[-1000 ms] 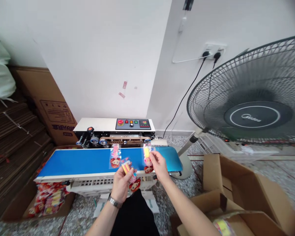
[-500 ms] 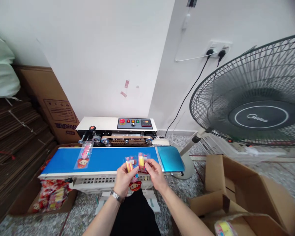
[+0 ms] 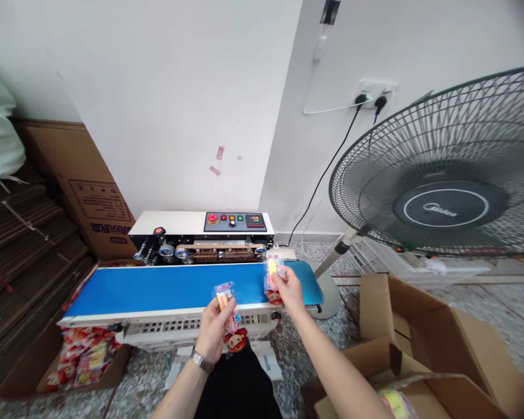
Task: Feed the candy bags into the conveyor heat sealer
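In my left hand (image 3: pixel 212 330) is a small clear plastic packet (image 3: pixel 233 319) with pink and yellow pieces and a red-haired cartoon head at its bottom. The hand pinches it just in front of the conveyor's near edge. My right hand (image 3: pixel 289 288) grips a second packet (image 3: pixel 272 278) of the same kind by its side, over the right part of the blue belt (image 3: pixel 166 286). Behind the belt stands the band sealing machine (image 3: pixel 170 221), with its rollers and a control panel (image 3: pixel 234 221) with lit digits.
A box of filled packets (image 3: pixel 87 361) sits below the belt's left end. Open cardboard boxes (image 3: pixel 413 326) stand at the lower right. A large fan (image 3: pixel 445 206) looms on the right. Flattened cardboard (image 3: pixel 26 233) is stacked at left; a white basket (image 3: pixel 179 331) lies under the belt.
My hands have moved apart: the right one carried its packet right and up over the belt, the left stays near the front edge. The packet at the belt's left end has gone from view.
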`<state>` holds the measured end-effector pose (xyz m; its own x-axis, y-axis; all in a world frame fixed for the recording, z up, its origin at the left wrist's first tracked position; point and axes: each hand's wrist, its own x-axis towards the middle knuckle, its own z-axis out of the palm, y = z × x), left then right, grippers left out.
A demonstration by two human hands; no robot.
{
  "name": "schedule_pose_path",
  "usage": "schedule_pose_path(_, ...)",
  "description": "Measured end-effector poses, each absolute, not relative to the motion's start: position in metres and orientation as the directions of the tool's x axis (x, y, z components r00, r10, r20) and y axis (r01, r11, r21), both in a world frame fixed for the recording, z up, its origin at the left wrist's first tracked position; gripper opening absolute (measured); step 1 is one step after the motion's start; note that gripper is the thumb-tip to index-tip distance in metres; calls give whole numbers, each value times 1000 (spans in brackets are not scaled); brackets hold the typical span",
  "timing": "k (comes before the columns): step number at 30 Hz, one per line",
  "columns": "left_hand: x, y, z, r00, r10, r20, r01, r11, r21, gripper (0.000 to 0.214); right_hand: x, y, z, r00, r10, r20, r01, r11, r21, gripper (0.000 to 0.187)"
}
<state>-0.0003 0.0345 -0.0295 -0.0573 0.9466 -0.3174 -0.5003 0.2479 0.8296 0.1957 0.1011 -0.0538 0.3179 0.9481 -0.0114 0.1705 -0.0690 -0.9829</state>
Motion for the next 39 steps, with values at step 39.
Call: schedule_pose_path(39, -18, 2, -49, -56, 907, -416, -515, 331, 791, 41, 198, 153, -64, 291, 955, 52, 679, -168, -715, 35)
